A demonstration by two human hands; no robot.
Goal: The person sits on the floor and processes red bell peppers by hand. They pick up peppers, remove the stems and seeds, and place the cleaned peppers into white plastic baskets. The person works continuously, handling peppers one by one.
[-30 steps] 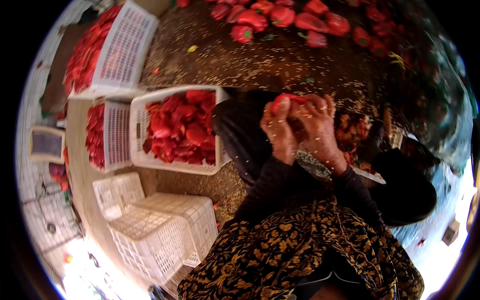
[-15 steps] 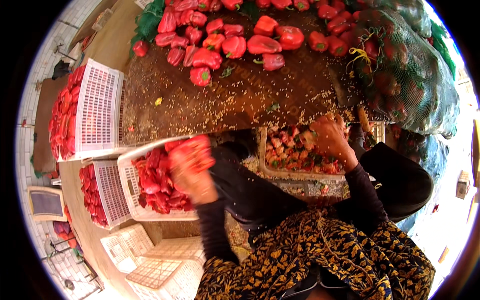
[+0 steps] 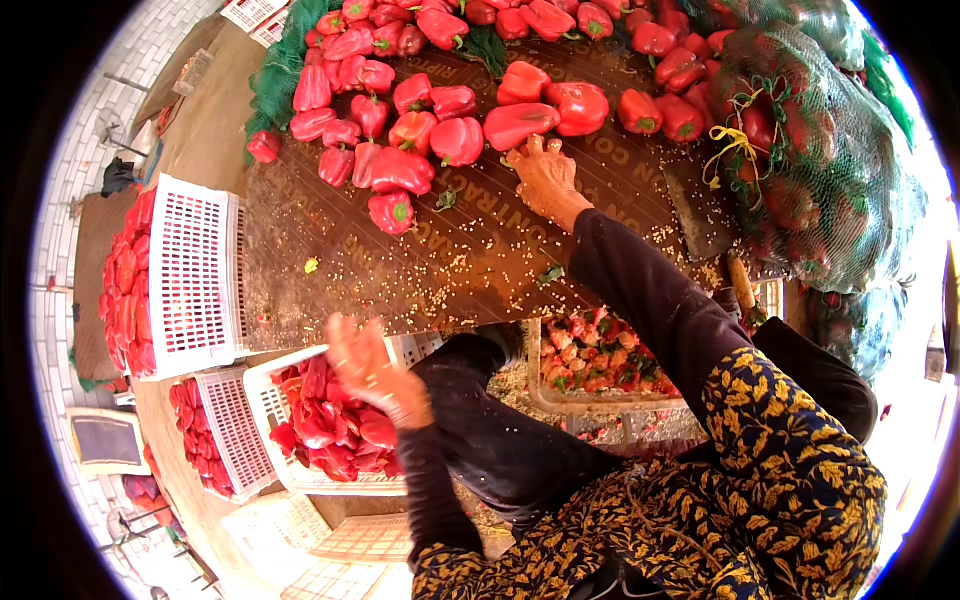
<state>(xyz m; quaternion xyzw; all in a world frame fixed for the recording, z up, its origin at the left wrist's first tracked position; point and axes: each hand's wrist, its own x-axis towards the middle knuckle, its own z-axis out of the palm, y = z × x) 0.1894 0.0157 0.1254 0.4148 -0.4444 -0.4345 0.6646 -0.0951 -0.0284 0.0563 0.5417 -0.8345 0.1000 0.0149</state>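
Note:
Over the table my right hand (image 3: 548, 182) stretches forward with its fingers apart, their tips at the near edge of a long red bell pepper (image 3: 521, 125). Whether the fingertips touch it I cannot tell. Two more bell peppers (image 3: 578, 108) lie just behind and beside that one. Slightly blurred, my left hand (image 3: 375, 370) is spread with nothing in it, above the right side of a white crate (image 3: 268, 400) of cut red pepper pieces (image 3: 320, 420). Between my legs stands a tray (image 3: 590, 402) of pepper cores (image 3: 590, 350), partly hidden by my right arm.
Many whole red peppers (image 3: 403, 172) cover the far part of the brown table (image 3: 400, 270), which has scattered seeds. A green net sack (image 3: 830, 170) of peppers bulges at the right. More filled white crates (image 3: 195, 280) stand at the left, and others lie below them.
My left hand has let go of the red pepper pieces it held over the crate. My right hand has moved from the core tray forward to the whole peppers. The view has shifted slightly.

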